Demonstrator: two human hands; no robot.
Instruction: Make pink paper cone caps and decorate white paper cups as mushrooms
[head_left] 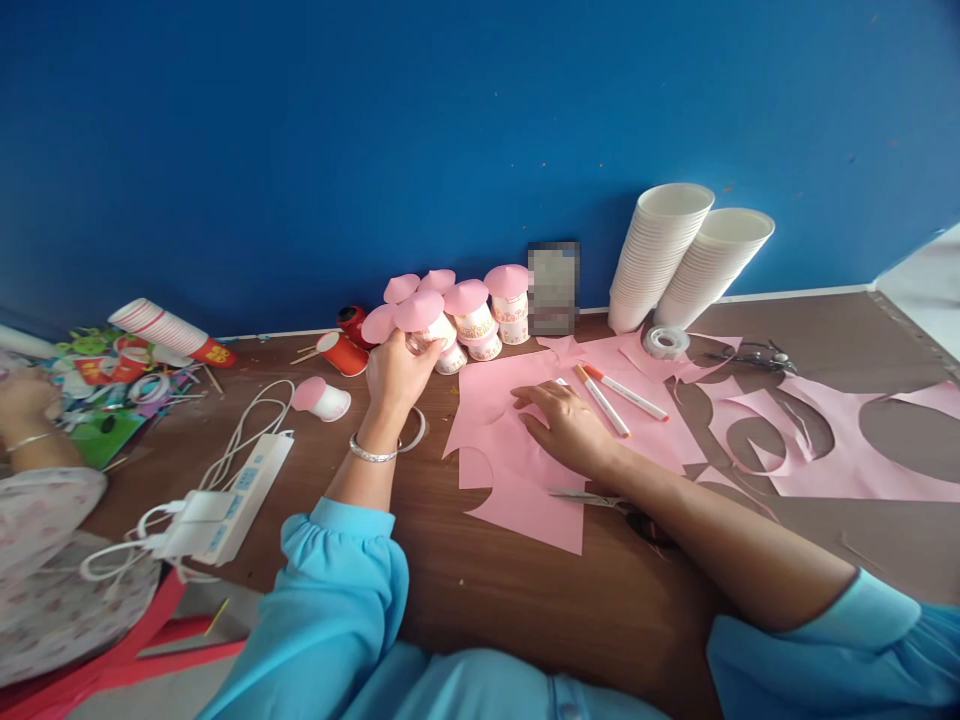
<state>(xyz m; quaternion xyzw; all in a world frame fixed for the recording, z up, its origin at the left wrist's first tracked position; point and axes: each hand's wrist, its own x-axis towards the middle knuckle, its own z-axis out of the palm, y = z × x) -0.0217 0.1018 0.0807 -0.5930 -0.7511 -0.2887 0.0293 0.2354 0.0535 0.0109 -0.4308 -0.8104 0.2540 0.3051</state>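
My left hand [406,372] is closed round the lower part of a paper-cup model [421,312] with a pink cone top, at the left front of a group of similar ones. Beside it stand more cup models with pink cones, such as one [471,312] and another at the right [510,300]. My right hand [564,425] lies with its fingers spread on pink paper [525,500]. Two markers [604,402] lie just right of its fingers. Scissors [589,497] rest under my right forearm, partly hidden by it.
Two tall stacks of white cups [660,250] stand by the wall, near a tape roll [666,343]. Cut pink paper [832,460] lies right. At left are a power strip [247,500], a small pink-topped cup [322,398], a red cup [343,353] and another person's arm [34,425].
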